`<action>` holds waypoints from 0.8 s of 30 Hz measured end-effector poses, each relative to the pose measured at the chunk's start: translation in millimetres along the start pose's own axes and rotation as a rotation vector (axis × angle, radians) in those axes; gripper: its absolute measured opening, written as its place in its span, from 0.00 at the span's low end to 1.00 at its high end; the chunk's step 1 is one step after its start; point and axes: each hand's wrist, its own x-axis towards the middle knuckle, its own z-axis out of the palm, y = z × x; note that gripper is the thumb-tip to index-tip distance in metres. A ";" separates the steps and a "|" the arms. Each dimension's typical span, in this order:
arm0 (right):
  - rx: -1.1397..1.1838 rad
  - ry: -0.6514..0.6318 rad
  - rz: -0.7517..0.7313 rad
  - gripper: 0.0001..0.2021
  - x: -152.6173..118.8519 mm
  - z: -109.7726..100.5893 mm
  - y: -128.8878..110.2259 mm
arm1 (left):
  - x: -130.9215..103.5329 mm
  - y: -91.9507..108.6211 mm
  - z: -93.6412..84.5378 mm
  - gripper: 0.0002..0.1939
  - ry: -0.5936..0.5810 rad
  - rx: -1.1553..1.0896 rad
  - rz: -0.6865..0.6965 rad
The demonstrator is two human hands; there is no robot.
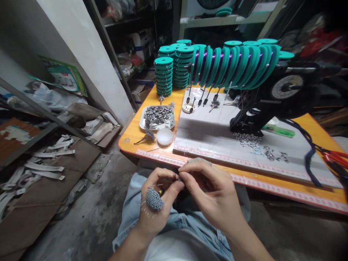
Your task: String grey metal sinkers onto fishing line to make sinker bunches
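Observation:
Just in front of the table edge, above the lap, both hands meet fingertip to fingertip. My left hand (pixel 164 192) is closed in a pinch, with a bundle of small grey-blue bead-like pieces (pixel 154 199) resting between its thumb and palm. Thin clear strands trail from that bundle over the wrist. My right hand (pixel 210 192) pinches thumb against forefinger right beside the left fingertips. Whatever tiny piece lies between the fingertips is too small to name. The table's near edge (pixel 190 161), with a red-and-white printed strip, runs just beyond the hands.
Green spools (pixel 236 67) with purple line sit in a row on a black machine (pixel 282 94); more stand in stacks (pixel 163 76). A white tray (pixel 143 125) holds grey metal pieces beside a round white dish (pixel 164 137). Small metal parts (pixel 247 140) and red-handled pliers (pixel 335 156) lie rightward.

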 end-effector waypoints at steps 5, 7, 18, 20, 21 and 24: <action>-0.080 -0.080 0.020 0.05 -0.8 -4.0 -0.6 | -3.6 -9.8 -9.2 0.03 0.042 -0.037 -0.031; -0.122 -0.116 0.011 0.05 -0.9 -6.0 -2.4 | -2.2 -9.2 -11.8 0.03 0.050 -0.051 -0.044; -0.285 -0.222 0.069 0.06 -3.0 -10.4 -9.7 | 2.5 12.7 -17.0 0.06 -0.008 0.200 0.107; -0.288 -0.251 0.082 0.06 -2.7 -11.0 -9.3 | 1.8 14.4 -18.4 0.06 -0.023 0.265 0.152; -0.290 -0.259 0.082 0.06 -2.6 -11.3 -9.1 | 1.4 14.7 -19.2 0.07 -0.037 0.291 0.169; -0.289 -0.267 0.077 0.06 -2.2 -11.7 -9.0 | 0.9 14.1 -21.6 0.08 -0.074 0.347 0.204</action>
